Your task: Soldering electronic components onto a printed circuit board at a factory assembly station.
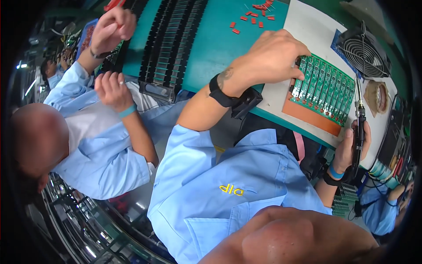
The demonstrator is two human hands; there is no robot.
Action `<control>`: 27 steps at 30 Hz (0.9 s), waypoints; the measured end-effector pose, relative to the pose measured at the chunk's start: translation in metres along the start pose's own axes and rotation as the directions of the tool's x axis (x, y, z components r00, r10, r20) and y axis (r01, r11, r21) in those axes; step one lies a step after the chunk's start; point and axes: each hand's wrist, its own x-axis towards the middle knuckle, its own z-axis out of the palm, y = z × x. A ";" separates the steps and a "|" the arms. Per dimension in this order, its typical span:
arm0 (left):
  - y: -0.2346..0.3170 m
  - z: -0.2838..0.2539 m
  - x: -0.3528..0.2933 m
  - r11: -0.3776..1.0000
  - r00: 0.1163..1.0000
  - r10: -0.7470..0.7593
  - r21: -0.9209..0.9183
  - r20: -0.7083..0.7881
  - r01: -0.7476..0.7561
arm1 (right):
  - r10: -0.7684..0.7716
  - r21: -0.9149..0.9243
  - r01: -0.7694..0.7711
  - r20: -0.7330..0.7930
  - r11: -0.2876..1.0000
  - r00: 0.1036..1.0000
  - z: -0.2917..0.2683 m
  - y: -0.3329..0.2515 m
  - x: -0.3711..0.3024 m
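A green circuit board panel (327,90) with several parallel strips lies on an orange-brown carrier plate (310,118), on a white sheet (307,31). My left hand (272,55), with a black wrist strap, presses its fingertips on the panel's left edge. My right hand (349,147), wearing a blue wristband, grips a black pen-shaped soldering tool (359,127). The tool's thin tip (356,86) points up beside the panel's right edge.
A co-worker in a light blue shirt sits at the left with both hands (113,26) raised over black component trays (171,44). Small red parts (257,13) are scattered on the green bench top (220,39). A black fan (362,50) and a tape roll (378,97) stand at the right.
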 end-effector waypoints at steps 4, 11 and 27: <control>0.009 -0.005 -0.013 0.999 1.000 0.005 0.039 -0.030 -0.004 | 0.003 0.110 0.000 -0.028 0.994 1.000 0.002 -0.012 -0.007; 0.027 -0.025 -0.040 0.998 0.997 -0.064 0.021 0.037 0.064 | 0.041 -0.011 -0.041 -0.033 0.999 0.999 0.008 -0.044 -0.030; 0.014 -0.044 -0.095 0.994 0.996 -0.074 0.085 0.049 0.069 | -0.054 -0.148 0.045 -0.057 0.988 0.997 0.049 -0.075 -0.063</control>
